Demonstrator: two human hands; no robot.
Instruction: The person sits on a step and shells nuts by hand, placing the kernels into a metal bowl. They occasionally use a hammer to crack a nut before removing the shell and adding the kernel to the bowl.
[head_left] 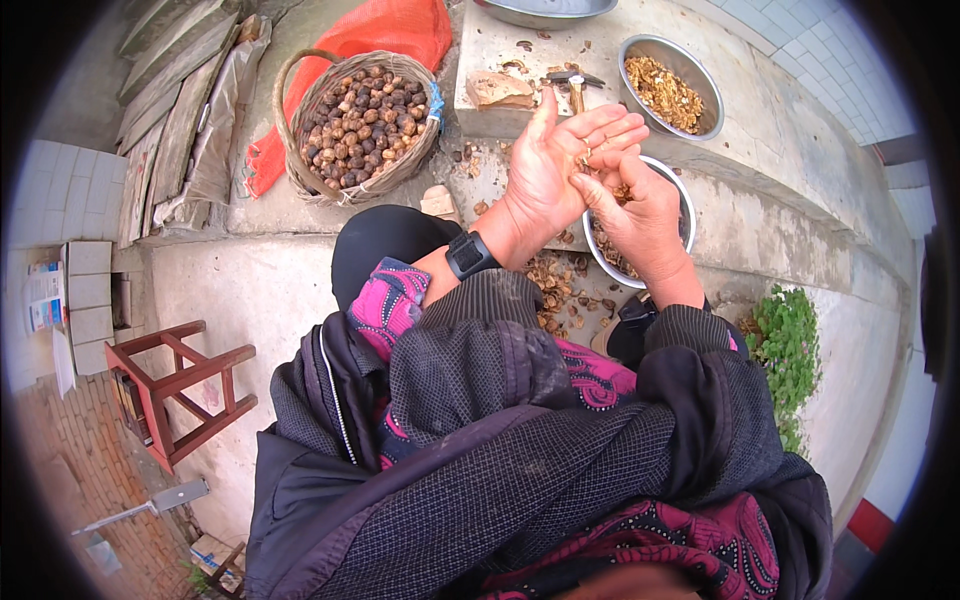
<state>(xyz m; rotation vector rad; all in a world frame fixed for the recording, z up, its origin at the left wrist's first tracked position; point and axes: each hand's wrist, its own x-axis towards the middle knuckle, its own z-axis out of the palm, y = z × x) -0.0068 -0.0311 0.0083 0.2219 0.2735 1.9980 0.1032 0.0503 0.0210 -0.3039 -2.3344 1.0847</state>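
The left hand (pixel 545 165) lies spread, palm up, bearing a nut piece (pixel 586 158). The right hand (pixel 640 215) curls over it, thumb and fingers near the piece; whether they pinch it, one cannot tell. Beneath is a bowl (pixel 691 215); beyond, a hammer (pixel 576 95), a basin (pixel 692 66) of kernels (pixel 662 95) and, leftward, a basket (pixel 415 160) of walnuts (pixel 365 125).

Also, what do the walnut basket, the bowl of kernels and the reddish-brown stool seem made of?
Walnut basket: woven plant strips, perhaps wicker, matte; the weave shows along its wall.
Bowl of kernels: metal, likely steel; smooth, with a grey sheen.
Reddish-brown stool: probably wood, painted or stained; squared bars joined.
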